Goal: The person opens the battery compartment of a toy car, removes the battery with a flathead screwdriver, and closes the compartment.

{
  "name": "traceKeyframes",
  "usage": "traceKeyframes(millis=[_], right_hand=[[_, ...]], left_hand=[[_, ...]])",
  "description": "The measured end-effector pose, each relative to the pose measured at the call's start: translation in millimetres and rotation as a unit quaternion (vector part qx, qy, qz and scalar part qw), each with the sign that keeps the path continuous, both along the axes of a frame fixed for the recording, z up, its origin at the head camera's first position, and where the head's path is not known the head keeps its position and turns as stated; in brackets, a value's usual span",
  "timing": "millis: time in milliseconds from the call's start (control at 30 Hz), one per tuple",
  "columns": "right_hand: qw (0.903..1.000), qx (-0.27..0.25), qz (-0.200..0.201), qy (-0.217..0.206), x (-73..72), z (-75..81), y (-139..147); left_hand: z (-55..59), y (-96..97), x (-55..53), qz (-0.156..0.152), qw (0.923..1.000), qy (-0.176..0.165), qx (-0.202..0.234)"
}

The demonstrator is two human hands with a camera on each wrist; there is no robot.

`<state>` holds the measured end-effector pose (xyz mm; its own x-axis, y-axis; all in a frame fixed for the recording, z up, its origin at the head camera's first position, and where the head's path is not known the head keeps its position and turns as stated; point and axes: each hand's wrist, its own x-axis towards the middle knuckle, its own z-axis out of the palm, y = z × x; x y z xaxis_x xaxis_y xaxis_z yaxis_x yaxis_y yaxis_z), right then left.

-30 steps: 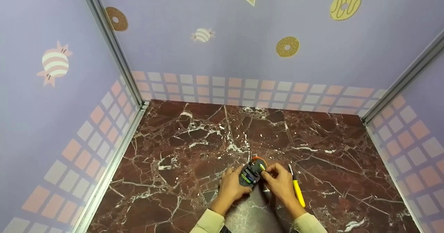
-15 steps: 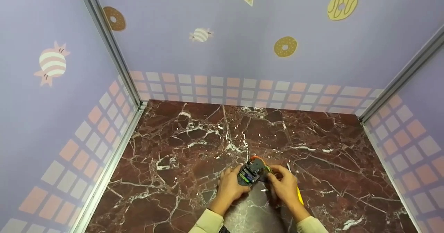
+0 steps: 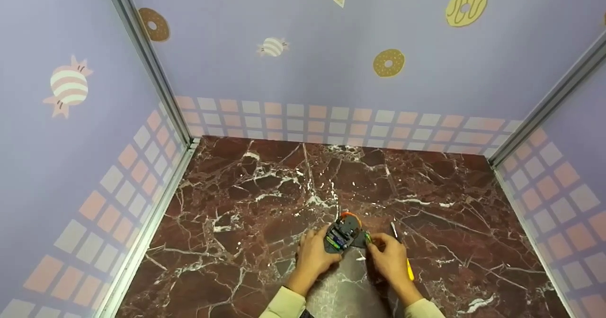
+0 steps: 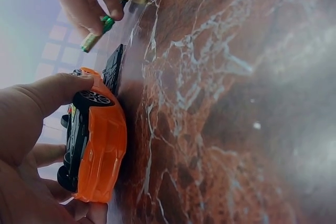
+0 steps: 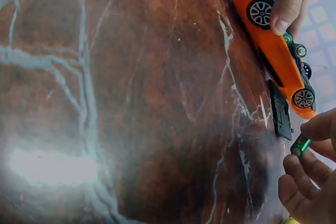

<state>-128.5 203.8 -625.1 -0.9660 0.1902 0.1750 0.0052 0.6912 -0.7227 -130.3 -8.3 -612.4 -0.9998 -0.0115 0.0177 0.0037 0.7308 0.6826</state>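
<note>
Draws the right hand (image 3: 389, 258) rightward off the upturned toy car (image 3: 349, 225) since a second ago, in the head view. Left wrist view: grips that car in the left hand (image 4: 18, 129), near a black plate (image 4: 114, 67) on the marbled table (image 4: 210, 103). Right wrist view: pinches a green battery (image 5: 300, 146) in the right hand, apart from the car.

Candy-printed panels (image 3: 322, 67), metal corner posts (image 3: 157, 74) and a marbled surface (image 3: 279, 209) show a booth-like space.
</note>
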Motion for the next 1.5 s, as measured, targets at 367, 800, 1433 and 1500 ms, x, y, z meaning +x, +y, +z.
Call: traceKeyframes(millis=[367,800,1433,1500], right_hand=[[0.988,0.154,-0.005,-0.004,5.2,-7.2,0.2],[0.9836,0.18,0.005,0.007,4.4,-7.2,2.8],[0.9789,0.204,0.01,-0.006,3.4,-2.4,3.8],[0.9781,0.207,0.012,-0.012,3.4,-0.9,3.8]], left_hand=[[-1.2,0.4,1.2,0.005,1.0,-0.002,-0.005],[-1.9,0.6,-0.8,-0.002,0.9999,-0.015,0.0],[-1.3,0.6,-1.6,0.0,0.9999,-0.016,-0.002],[-1.4,0.9,-1.7,0.0,0.9998,-0.017,-0.002]])
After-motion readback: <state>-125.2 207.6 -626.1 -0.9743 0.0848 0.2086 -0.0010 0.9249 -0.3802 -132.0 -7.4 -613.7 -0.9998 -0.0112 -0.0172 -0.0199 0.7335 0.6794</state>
